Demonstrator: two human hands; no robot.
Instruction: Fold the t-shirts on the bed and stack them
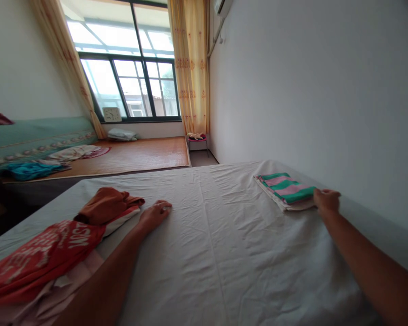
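My right hand (327,200) pinches the near right corner of a folded green-and-pink striped cloth (287,186). That cloth lies on a pale folded piece (282,204) near the wall side of the bed. My left hand (155,213) rests on the white bedsheet (204,253) with loosely bent fingers and nothing seen in it. Just left of it is a crumpled brown garment (109,204). A red shirt with white lettering (51,253) is spread below that, over some pink fabric (88,271) partly hidden by my left forearm.
A white wall (313,90) borders the right side. Beyond the bed stands a mat-covered bed (149,153) with blue clothing (34,170), other clothes and a pillow (121,134). A small stool (197,138) stands by the curtain (190,68); a square clock (112,114) sits at the window.
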